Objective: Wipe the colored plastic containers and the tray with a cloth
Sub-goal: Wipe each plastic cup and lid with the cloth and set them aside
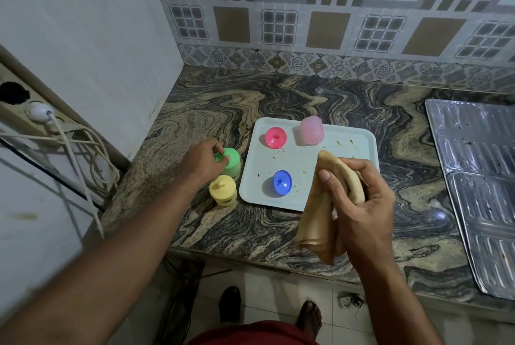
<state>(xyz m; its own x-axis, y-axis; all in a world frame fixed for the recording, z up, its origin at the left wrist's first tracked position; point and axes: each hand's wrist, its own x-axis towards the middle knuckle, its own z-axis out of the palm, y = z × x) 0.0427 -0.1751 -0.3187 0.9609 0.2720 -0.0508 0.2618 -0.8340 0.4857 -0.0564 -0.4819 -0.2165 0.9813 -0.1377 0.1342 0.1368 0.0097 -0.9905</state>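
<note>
My tan cloth (328,199) hangs bunched over the pale tray (303,194), which is crumb-speckled and carries a pink lid (275,137), a blue lid (282,183) and a tipped pink container (312,130). Green container (232,163) and yellow container (223,190) stand just left of it.

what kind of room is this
Most likely a home kitchen corner. A swirled stone countertop meets a wall of patterned tiles, a ribbed metal sheet lies at the right, and a crumb-flecked tray holds small coloured plastic containers.
</note>
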